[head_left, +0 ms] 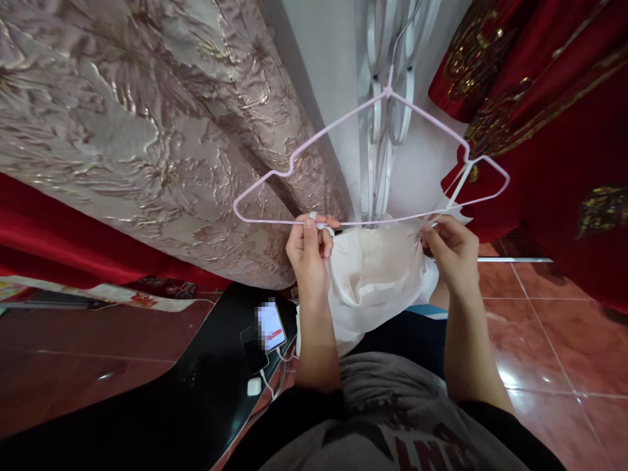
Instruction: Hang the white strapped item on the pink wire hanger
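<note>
A pale pink clothes hanger (338,122) hangs by its hook in front of me. My left hand (310,252) pinches its lower bar near the left end, with a bit of white strap or band at the fingers. On the right, a white strap (458,186) loops over the hanger's notch and runs down to the white garment (377,268). Closed finger and thumb of my right hand (451,248) grip that garment's upper right edge, just under the bar. The satiny cloth drapes below the hanger, between my forearms and over my lap.
Embossed beige-pink fabric (196,144) fills the left, and red embroidered cloth (549,124) the right. White metal scrollwork (377,131) stands behind the hanger. A black glossy surface (196,379) holds a lit phone (272,327), a dark phone (254,353) and a white charger (254,386).
</note>
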Tool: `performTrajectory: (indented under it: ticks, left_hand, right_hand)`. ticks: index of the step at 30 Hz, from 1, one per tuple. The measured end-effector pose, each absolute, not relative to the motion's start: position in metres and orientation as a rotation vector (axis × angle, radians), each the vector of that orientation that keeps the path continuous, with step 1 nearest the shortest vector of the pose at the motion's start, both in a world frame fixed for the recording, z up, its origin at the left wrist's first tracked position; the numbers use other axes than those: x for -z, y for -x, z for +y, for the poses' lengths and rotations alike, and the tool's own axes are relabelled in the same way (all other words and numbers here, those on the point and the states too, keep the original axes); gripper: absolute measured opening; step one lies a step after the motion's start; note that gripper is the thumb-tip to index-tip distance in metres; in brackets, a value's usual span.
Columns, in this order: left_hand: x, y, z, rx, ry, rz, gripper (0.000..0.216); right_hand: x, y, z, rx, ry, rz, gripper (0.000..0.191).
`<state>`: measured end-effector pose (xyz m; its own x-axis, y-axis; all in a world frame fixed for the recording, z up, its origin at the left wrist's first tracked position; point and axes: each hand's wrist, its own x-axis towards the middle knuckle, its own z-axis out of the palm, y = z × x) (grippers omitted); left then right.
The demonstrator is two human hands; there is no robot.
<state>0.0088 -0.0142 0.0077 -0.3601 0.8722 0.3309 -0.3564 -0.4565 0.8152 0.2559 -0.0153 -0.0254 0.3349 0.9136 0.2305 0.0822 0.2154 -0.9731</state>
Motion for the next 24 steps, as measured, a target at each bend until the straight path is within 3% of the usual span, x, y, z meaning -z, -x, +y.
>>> performTrajectory:
  ticks: [8,13,18,21,24]
  left_hand:
    - [-0.005,-0.01,-0.014,-1.927,-1.011,0.841,0.043]
    - [-0.006,-0.009,-0.015,-1.916,-1.009,0.888,0.042]
    - [-0.003,-0.005,-0.009,-1.928,-1.025,0.86,0.044]
    - [-0.002,-0.003,-0.008,-1.921,-1.031,0.85,0.045]
    - [-0.003,-0.004,-0.01,-1.882,-1.027,0.858,0.042]
  right_hand:
    - [0.023,-0.252,-0.017,-0.485,1.177,-1.082,0.019]
    - [0.015,-0.249,-0.015,-0.525,1.087,-1.082,0.006]
    - [-0.008,-0.247,-0.016,-0.41,1.023,-1.216,0.009]
    - [-0.028,-0.256,-0.006,-0.253,0.992,-1.219,0.025]
    - [-0.041,-0.277,0.012,-0.115,1.003,-1.172,0.028]
